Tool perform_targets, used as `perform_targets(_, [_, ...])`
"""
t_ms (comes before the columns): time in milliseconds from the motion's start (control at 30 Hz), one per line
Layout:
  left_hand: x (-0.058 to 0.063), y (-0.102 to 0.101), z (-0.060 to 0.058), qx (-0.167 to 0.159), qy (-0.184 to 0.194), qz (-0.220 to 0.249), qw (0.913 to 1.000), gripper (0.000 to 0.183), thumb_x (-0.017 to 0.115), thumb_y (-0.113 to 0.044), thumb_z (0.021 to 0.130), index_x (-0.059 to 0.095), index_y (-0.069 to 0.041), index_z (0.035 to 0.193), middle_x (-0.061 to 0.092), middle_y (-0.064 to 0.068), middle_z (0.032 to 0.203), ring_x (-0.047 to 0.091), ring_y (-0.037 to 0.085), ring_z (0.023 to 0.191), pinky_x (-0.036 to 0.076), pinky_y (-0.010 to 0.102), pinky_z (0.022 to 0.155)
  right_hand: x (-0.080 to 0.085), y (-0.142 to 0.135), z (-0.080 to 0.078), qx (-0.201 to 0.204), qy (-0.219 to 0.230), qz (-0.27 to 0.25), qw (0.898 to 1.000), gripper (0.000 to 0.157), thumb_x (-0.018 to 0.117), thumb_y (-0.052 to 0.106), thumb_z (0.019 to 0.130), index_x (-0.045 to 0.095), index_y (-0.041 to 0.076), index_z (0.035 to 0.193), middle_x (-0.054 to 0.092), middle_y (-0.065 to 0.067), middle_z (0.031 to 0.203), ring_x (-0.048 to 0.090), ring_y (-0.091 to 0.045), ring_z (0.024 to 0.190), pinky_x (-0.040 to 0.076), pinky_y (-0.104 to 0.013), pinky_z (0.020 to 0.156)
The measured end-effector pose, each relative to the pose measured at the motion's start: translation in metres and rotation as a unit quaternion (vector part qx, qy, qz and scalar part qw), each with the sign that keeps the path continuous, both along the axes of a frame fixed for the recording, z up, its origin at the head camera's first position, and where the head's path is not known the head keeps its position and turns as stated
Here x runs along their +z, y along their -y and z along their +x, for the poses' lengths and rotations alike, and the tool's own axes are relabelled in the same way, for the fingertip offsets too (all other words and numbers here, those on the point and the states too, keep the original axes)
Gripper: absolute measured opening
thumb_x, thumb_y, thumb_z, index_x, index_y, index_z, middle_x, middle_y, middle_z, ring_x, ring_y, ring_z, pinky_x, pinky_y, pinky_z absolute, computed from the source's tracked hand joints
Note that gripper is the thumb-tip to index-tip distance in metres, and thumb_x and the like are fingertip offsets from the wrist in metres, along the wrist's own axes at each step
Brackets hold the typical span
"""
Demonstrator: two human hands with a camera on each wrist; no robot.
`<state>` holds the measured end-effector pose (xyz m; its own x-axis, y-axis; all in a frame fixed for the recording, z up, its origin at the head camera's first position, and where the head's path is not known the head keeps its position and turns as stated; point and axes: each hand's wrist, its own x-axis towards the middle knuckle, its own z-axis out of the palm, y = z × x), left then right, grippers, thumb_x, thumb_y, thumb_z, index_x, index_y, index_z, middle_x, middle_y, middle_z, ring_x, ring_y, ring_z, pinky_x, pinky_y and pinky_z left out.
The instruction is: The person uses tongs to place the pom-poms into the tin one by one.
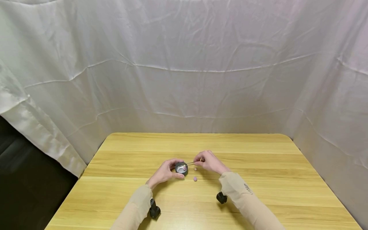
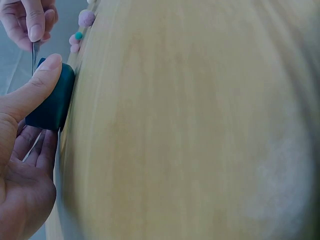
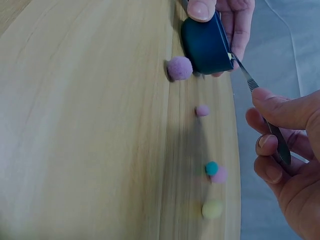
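Observation:
My left hand (image 1: 164, 172) holds a small dark round tin (image 1: 178, 164) between thumb and fingers, at the middle of the table. The tin's inside is shiny, and a pinkish pom-pom (image 1: 184, 168) shows in it. From the other side my right hand (image 1: 210, 162) pinches a pair of metal tweezers (image 3: 251, 84). Their bent tips reach the tin's rim, where a tiny pale-yellow bit shows. Beside the tin lies a purple pom-pom (image 3: 180, 68), with a smaller pink pom-pom (image 3: 202, 110) further along.
Under my right hand lie a teal pom-pom (image 3: 211, 168), another pink pom-pom (image 3: 220, 174) and a yellow pom-pom (image 3: 212, 209). Everything rests on a wooden table (image 1: 247, 204), with pale curtains (image 1: 184, 92) behind and at the sides. Black camera mounts sit at both wrists.

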<state>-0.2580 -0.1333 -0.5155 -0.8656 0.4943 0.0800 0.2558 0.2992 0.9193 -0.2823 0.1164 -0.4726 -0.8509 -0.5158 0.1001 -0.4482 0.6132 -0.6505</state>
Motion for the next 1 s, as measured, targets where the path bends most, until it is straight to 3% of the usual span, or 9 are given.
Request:
perform_targets(633, [-0.002, 0.000, -0.001, -0.005, 0.004, 0.008, 0.9999, 0.064, 0.084, -0.008, 0.081, 0.055, 0.006, 0.137, 0.062, 0.024, 0.133, 0.061, 0.039, 0.122, 0.050, 0.050, 0.107, 0.002, -0.013, 0.003, -0.006, -0.018, 0.005, 1.000, 0.009, 0.073, 0.009, 0.091, 0.079, 0.007, 0.098, 0.074, -0.001, 0.084, 0.053, -0.006, 0.067, 0.045, -0.018, 0.059])
perform_targets(1000, [-0.002, 0.001, -0.002, -0.005, -0.002, 0.007, 1.0000, 0.064, 0.084, -0.008, 0.081, 0.056, 0.005, 0.137, 0.062, 0.024, 0.134, 0.061, 0.039, 0.123, 0.049, 0.049, 0.109, 0.000, -0.037, 0.004, -0.002, -0.023, 0.004, 1.000, 0.008, 0.072, 0.006, 0.091, 0.079, 0.005, 0.095, 0.075, -0.004, 0.085, 0.050, -0.005, 0.062, 0.042, -0.017, 0.054])
